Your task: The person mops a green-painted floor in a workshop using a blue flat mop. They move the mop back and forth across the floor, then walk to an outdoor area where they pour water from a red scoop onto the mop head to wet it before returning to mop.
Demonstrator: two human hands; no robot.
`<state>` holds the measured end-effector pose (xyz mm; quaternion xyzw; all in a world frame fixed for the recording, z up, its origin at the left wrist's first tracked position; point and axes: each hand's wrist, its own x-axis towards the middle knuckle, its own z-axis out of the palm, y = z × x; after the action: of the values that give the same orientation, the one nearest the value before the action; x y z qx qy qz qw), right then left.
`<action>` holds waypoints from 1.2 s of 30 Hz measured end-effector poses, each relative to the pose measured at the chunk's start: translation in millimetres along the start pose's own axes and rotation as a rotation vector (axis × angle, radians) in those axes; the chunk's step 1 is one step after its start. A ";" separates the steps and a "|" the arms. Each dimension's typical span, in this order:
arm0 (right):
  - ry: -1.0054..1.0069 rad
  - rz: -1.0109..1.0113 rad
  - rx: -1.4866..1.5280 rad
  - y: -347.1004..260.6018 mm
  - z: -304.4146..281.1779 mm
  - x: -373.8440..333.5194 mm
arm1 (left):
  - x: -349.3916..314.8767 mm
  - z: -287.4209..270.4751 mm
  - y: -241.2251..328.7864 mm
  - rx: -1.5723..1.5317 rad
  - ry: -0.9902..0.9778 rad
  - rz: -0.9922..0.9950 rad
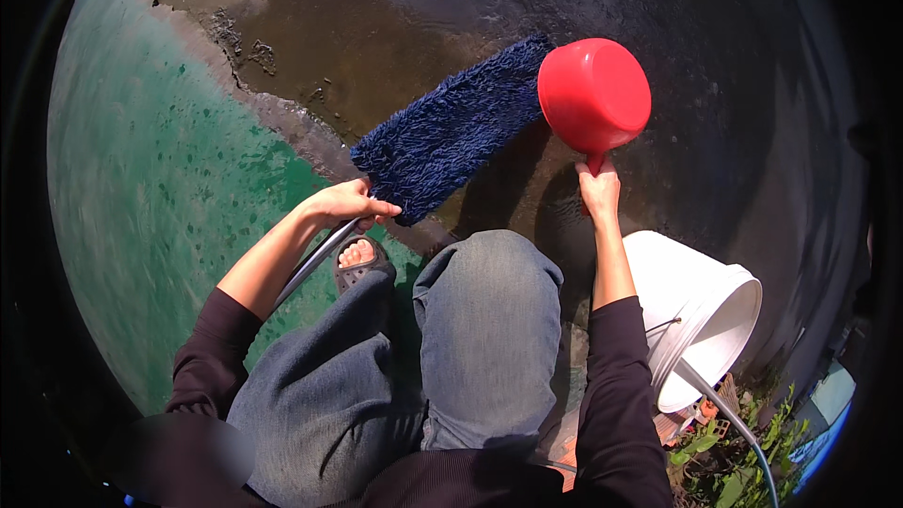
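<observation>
My left hand (353, 204) is closed at the near left end of a flat mop, where its grey pole meets the head. The shaggy dark blue mop head (456, 127) stretches from there up to the right. The pole (315, 263) slants down beside my left forearm. In my right hand (599, 190) is the short handle of a red plastic dipper (597, 94). The dipper is turned so its round base shows, beside the far right end of the mop head. Its inside is hidden from me.
A white bucket (673, 296) is at my right, its mouth toward the lower right, with a grey hose (729, 414) at the rim. Wet dark ground (734, 132) lies ahead, green-painted floor (169, 198) to the left. Plants (743, 461) grow at lower right. My sandalled foot (359, 259) is below the mop.
</observation>
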<state>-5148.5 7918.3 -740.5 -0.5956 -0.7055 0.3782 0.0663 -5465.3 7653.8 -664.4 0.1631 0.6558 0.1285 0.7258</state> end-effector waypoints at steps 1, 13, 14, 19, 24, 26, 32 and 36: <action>-0.057 -0.049 0.059 -11.6 3.0 -6.6 | -1.6 -4.5 -0.1 -0.012 0.035 -0.030; -0.166 -0.566 -0.291 -60.6 79.3 -19.3 | -11.3 -17.4 -17.9 0.294 0.099 0.031; -0.047 -0.385 -0.312 -53.4 69.2 1.7 | -11.5 -17.1 -17.5 0.302 0.105 0.032; 0.083 0.186 -0.712 -28.5 -3.3 75.8 | -12.1 -15.3 -14.9 0.294 0.111 0.034; -0.119 -0.309 -0.299 -72.9 38.0 25.2 | -9.4 -13.9 -9.6 0.274 0.122 -0.006; -0.149 -0.233 -0.373 -93.1 52.7 11.4 | -8.9 -15.3 -9.0 0.292 0.134 -0.033; 0.101 0.165 -0.648 -60.0 7.7 62.8 | -7.1 -22.6 -15.5 0.225 0.089 -0.002; 0.033 0.167 -0.656 -14.7 -0.5 89.6 | -3.9 -24.6 -15.0 0.127 -0.050 -0.069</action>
<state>-5185.1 7998.2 -763.2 -0.6470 -0.7371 0.1256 -0.1489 -5490.6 7640.2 -669.1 0.1894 0.6495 0.0576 0.7342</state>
